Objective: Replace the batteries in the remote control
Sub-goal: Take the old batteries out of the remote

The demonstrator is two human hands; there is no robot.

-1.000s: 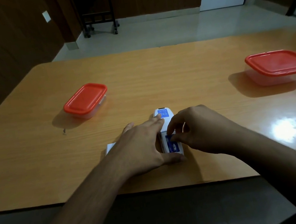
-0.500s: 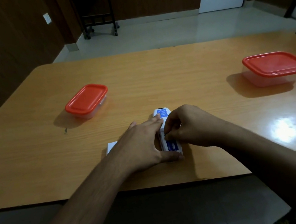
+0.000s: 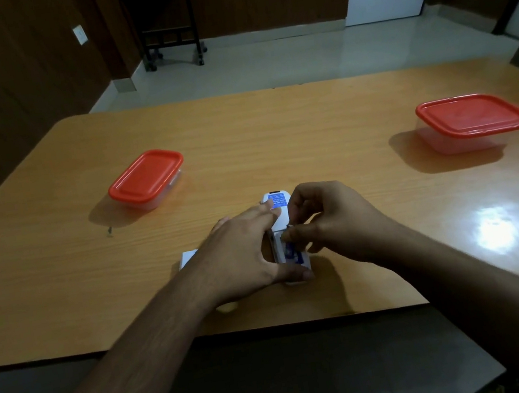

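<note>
Half the remote control (image 3: 280, 223) is buried under the hands – left hand (image 3: 243, 256) pins it, right hand (image 3: 332, 222) pinches a blue battery (image 3: 291, 252) at its open bay. Glossy wooden bench (image 3: 275, 133), dim room. Right fingers now sit higher than before.

Left grip (image 3: 243, 256) flat, fingers extended forward, thumb low; right grip (image 3: 332, 222) curled, fingertips (image 3: 286, 236) pinched together.

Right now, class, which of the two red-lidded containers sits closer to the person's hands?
The smaller red-lidded container, on the left side of the table. The larger red-lidded container stands farther off, near the right edge.
</note>
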